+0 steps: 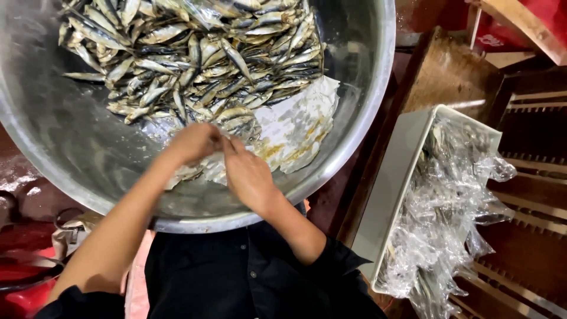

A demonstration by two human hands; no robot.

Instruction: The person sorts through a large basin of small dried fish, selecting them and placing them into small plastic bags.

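- A person in a dark shirt leans over a wide metal basin (366, 118), both hands meeting at the near edge of a heap of small silver fish (195, 59).
- The left hand (195, 143) is curled shut, fingertips pinched at the pile's edge; whether it holds a single fish cannot be told.
- The right hand (248, 174) lies just beside it, fingers drawn together and touching the left, over a pale sheet of paper (301, 127) that lines part of the basin under the fish.
- Most of the fish lie heaped at the far side of the basin; by that, the sorting looks far from finished.
- To the right stands a white tray (396, 177) lined with crumpled clear plastic (449, 207), in which some fish appear to lie.
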